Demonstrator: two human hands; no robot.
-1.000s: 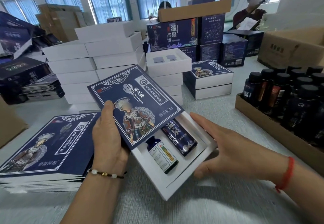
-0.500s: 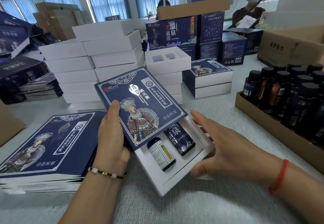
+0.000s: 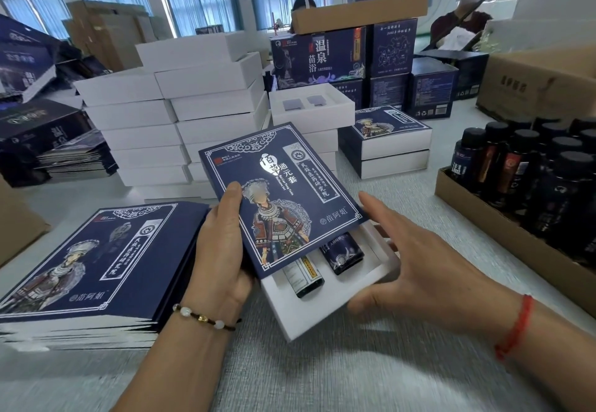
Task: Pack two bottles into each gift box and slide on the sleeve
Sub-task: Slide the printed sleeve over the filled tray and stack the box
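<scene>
Navy card printed with a costumed figure, the sleeve covers most of the white gift box in the head view, leaving the near end exposed. There two bottles lie side by side in their slots: a white-labelled bottle and a dark blue bottle. The left hand grips the sleeve's left edge, thumb on top. The right hand presses straight fingers against the box's right side. A flat sleeve stack lies to the left.

Brown carton at far right
</scene>
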